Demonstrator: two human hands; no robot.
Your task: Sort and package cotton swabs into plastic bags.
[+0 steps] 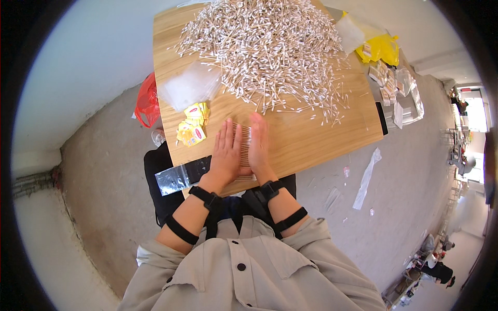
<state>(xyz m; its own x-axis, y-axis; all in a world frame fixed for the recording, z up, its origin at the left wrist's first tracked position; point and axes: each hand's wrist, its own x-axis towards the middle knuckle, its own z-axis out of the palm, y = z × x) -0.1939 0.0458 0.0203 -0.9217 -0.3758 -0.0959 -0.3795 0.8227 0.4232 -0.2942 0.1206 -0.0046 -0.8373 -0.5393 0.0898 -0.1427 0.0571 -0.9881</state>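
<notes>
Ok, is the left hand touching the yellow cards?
Apart: the head view shows a narrow strip of bare tabletop between the left hand and the yellow cards.

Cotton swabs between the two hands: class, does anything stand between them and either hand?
Nothing visible does. The row of cotton swabs lies directly between the left hand and the right hand; the hands' undersides are hidden.

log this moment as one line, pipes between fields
left hand: open, at left of swab row | right hand: open, at right | nearby: swab pile, yellow cards, clear plastic
</notes>
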